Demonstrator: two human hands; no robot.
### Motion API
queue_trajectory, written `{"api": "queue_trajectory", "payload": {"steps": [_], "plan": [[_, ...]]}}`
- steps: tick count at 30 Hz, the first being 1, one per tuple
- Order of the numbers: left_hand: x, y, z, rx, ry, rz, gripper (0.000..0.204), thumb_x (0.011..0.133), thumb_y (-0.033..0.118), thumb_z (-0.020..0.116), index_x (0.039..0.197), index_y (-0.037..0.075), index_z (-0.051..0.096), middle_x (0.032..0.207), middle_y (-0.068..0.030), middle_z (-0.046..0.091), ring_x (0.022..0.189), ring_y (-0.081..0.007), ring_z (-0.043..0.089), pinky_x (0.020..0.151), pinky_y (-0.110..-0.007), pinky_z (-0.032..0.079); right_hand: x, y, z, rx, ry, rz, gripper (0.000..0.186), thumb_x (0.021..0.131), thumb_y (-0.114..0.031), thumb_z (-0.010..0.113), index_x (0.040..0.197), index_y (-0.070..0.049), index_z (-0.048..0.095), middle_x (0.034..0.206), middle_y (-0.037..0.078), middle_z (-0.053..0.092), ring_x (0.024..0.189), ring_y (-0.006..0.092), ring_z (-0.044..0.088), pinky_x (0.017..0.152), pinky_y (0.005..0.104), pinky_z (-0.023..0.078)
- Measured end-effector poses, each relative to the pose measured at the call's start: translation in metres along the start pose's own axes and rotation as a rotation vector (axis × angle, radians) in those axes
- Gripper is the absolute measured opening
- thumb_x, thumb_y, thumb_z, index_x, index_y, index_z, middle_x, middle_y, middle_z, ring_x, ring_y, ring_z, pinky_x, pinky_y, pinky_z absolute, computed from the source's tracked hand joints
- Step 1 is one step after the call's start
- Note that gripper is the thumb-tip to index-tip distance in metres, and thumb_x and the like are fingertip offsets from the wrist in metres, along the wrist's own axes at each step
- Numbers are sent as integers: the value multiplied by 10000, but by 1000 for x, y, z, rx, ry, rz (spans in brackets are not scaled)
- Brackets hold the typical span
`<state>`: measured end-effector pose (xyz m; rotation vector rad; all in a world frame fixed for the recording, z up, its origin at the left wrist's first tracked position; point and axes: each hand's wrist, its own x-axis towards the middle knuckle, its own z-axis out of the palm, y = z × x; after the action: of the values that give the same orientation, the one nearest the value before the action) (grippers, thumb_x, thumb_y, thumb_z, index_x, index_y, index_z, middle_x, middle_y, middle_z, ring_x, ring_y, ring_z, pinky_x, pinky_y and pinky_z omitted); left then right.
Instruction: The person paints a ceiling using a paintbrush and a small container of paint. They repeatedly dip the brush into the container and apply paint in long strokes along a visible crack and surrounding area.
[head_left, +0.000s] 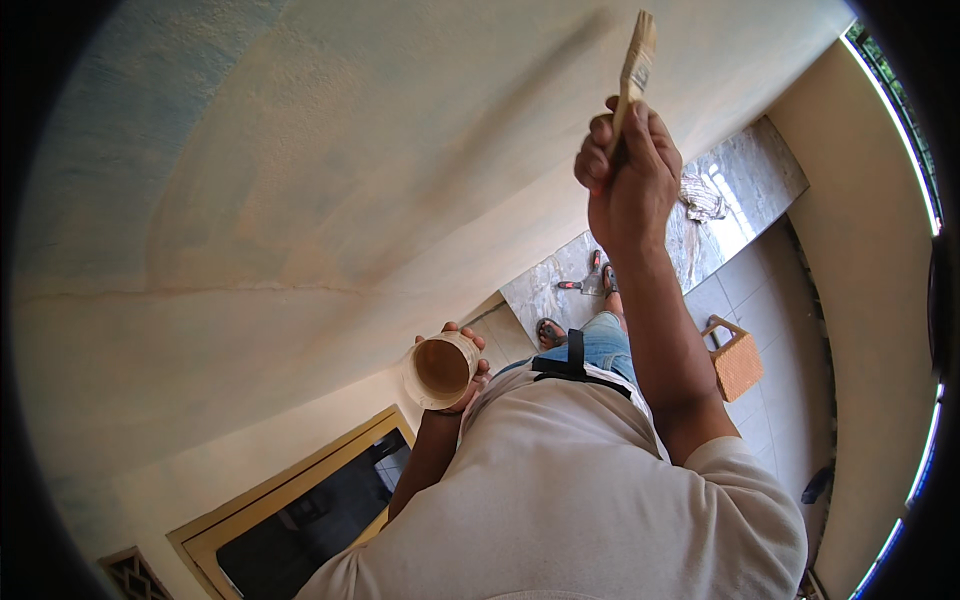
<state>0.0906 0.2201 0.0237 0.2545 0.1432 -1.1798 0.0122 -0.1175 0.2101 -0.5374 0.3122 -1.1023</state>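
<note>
My right hand (637, 185) is raised near a pale plastered wall (330, 180), its fingers wrapped round a paintbrush (637, 62) that points upward. Shadows of the arm and brush fall across the wall. Lower and to the left, my left hand (481, 372) grips a round, pale cup (443, 368) from its right side. The cup's mouth faces me, and its inside looks brownish; how much it holds I cannot tell. Blue-grey patches and a thin horizontal crack mark the wall's left part.
Below me, a grey marble ledge (655, 262) carries red-and-black-handled scrapers (571, 286) by my sandalled feet and a striped cloth (704, 197). A woven stool-like object (738, 366) stands on the tiled floor at right. A yellow-framed window (300, 500) is at lower left.
</note>
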Motion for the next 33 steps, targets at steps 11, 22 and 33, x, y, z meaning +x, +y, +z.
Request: {"api": "queue_trajectory", "payload": {"steps": [11,22,33], "plan": [[-9,-6,-6,3,143,24,603,1006,624,507,1326,118,587,1247,-111,608,1121,-339,606,792,-476,562,-102,43,20,-6,-279,971,311,1116,-307,444,1051,-27,561,669,40,524,391,128,406,340,259,311],[0,-6,2,14,7,21,577,1020,588,523,1311,96,599,1285,-138,593,1197,-359,588,854,-499,587,-7,37,15,-90,-79,397,323,1113,-290,402,1050,-2,533,680,89,581,449,227,552,418,347,451],[-4,1,-8,19,33,50,588,1016,601,515,1322,103,586,1259,-140,600,1189,-364,586,837,-504,587,-46,-3,6,-38,-26,381,325,1119,-316,419,1042,-25,542,644,33,510,414,126,420,382,273,353]]}}
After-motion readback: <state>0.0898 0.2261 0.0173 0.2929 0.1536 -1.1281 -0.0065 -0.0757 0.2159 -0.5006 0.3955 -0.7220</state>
